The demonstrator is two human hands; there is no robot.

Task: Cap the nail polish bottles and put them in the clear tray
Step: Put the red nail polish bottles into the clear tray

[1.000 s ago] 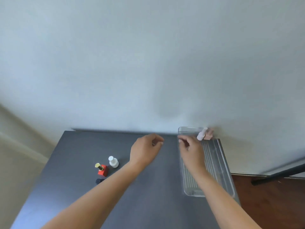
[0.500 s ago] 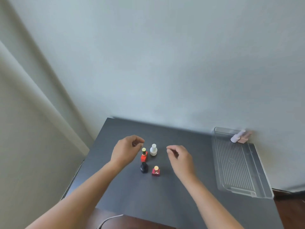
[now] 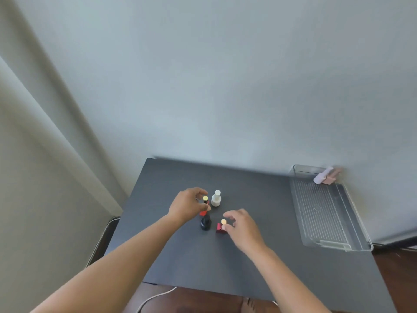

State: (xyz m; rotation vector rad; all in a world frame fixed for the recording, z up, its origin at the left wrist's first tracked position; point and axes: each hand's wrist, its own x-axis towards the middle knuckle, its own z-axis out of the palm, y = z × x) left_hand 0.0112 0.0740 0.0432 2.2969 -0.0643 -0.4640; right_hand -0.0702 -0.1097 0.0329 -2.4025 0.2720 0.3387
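The left hand [image 3: 188, 205] curls round the red bottle [image 3: 203, 213] and the right hand [image 3: 242, 225] round the maroon bottle [image 3: 220, 229], grip too blurred to tell, probably to carry both to the tray [image 3: 334, 244], well apart on the right, where a pink bottle [image 3: 325, 177] already lies.

- Dark table [image 3: 248, 256] against a pale wall.
- Near its middle, four small bottles upright and close together: white bottle [image 3: 216, 198], red bottle [image 3: 203, 213] with gold cap, black bottle [image 3: 205, 222], dark red bottle [image 3: 219, 228] with gold cap.
- Left hand [image 3: 188, 205] curved round the red bottle, thumb at its body, forefinger arched over the cap; grip impossible to tell.
- Right hand [image 3: 242, 229] just beside the dark red bottle, thumb by its shoulder; contact unclear.
- Clear tray [image 3: 358, 240] at the table's right edge, pink bottle [image 3: 325, 176] lying at its far end.
- White cable [image 3: 155, 297] below the near edge.
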